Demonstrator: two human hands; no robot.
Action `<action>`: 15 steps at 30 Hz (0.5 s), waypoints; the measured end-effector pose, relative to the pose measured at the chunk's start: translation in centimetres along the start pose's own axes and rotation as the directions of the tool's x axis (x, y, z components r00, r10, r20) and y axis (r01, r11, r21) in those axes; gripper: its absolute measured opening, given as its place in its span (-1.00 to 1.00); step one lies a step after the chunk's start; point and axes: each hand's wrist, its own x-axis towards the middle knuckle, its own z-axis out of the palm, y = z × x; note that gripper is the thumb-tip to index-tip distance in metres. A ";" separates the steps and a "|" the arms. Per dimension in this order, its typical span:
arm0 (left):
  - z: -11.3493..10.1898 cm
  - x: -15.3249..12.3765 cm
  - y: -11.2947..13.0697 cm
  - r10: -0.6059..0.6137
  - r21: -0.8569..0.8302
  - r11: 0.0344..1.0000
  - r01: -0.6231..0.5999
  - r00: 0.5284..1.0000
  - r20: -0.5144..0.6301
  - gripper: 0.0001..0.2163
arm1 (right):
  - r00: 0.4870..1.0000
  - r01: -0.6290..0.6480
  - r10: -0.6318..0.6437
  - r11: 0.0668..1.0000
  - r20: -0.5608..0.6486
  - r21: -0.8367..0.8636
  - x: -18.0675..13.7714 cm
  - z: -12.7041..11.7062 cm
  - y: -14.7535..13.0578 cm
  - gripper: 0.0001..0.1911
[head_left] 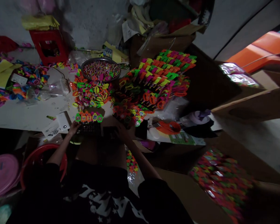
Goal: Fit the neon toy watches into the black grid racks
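A black slotted tray (88, 128) lies at the table's front edge, with a row of several toy watches (89, 117) in green, orange and yellow along its far side. My left hand (75, 126) is closed on the tray's left end, beside the green watch. My right hand (123, 130) is at a dark flat piece (110, 132), just below a stacked tray of toy watches (130, 113); its fingers are too dark to make out. Beyond the row lies a heap of loose toy watches (93, 93).
A metal bowl (84, 70) of small colourful pieces stands behind the heap. Stacked watch trays (158, 74) rise to the right. A white box-shaped device (63, 120) lies left of my left hand. A red tub (63, 165) stands below the table. Another person's arm (270, 188) shows at lower right.
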 end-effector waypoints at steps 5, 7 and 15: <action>0.8 -0.6 -0.3 0.040 0.260 0.965 -0.024 0.997 -0.058 -0.67 | 0.984 0.177 -0.178 0.982 0.013 0.064 5.4 0.7 -7.3 -0.48; 1.1 -1.1 -0.6 0.076 0.378 0.925 -0.046 0.995 -0.066 -0.68 | 0.987 0.153 -0.155 0.986 0.033 0.061 8.0 1.2 -9.3 -0.46; 1.5 -2.0 -1.7 0.126 0.696 0.718 0.020 0.979 -0.159 -0.65 | 0.969 -0.083 -0.001 0.941 0.249 0.327 14.3 1.2 -9.6 -0.51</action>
